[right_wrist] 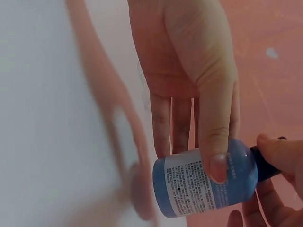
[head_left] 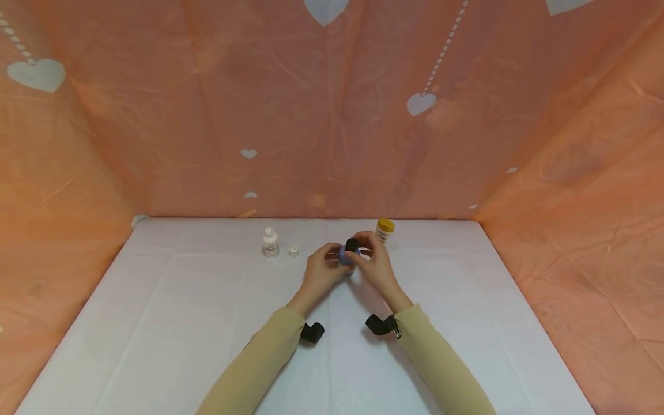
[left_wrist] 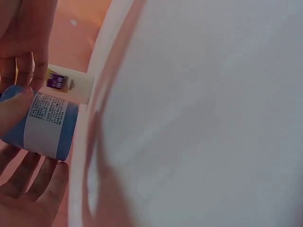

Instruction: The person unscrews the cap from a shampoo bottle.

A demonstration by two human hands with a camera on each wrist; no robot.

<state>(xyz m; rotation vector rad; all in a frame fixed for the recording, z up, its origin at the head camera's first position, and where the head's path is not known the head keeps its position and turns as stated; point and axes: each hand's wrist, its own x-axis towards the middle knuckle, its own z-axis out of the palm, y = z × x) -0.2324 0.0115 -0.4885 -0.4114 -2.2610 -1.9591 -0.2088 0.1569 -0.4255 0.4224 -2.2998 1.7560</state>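
Both hands are at a small blue bottle [right_wrist: 189, 184] with a printed white label and a black cap [head_left: 352, 245]. My left hand [head_left: 320, 271] grips the bottle's body; in the right wrist view its thumb lies across the label and shoulder. The right hand [head_left: 380, 266] pinches the cap from above, clear in that same view. In the head view the bottle stands upright, mostly covered by fingers. The left wrist view shows the label side, with the cap hidden.
A white bottle [head_left: 271, 245] stands at the back left, a small white cap [head_left: 294, 251] beside it. Behind the right hand is a white bottle with a yellow lid [head_left: 385, 224]. The white table [head_left: 171, 323] ends at an orange curtain [head_left: 290, 115] with hearts.
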